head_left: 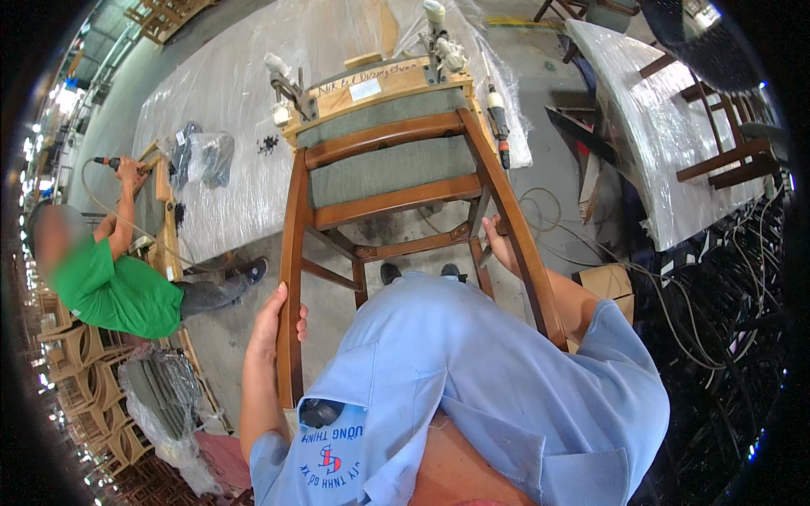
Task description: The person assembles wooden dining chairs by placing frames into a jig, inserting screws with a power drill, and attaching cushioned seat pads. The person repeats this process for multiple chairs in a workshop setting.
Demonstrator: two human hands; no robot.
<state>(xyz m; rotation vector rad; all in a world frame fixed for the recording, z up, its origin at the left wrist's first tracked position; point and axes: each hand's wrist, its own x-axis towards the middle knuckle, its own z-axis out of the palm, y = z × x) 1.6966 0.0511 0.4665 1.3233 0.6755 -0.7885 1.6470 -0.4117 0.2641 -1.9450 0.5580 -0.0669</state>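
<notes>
A brown wooden chair (pixel 392 202) with a grey upholstered panel (pixel 395 173) is in front of me, its long posts pointing toward my body. My left hand (pixel 281 331) is closed around the left post, thumb on the near side and fingertips showing on the inner side. At the right post, my right hand (pixel 499 244) is closed on the chair's side, partly hidden behind the wood. The chair's far end meets a light wooden jig (pixel 337 99) with metal toggle clamps (pixel 291 90) on both sides.
A plastic-covered table (pixel 228 101) carries the jig, a power screwdriver (pixel 499 126) and bagged parts (pixel 207 156). To the left, a person in a green shirt (pixel 126 282) holds another driver. Hoses (pixel 591 240) trail at right, near a second wrapped table (pixel 641 110) and a cardboard box (pixel 609 282).
</notes>
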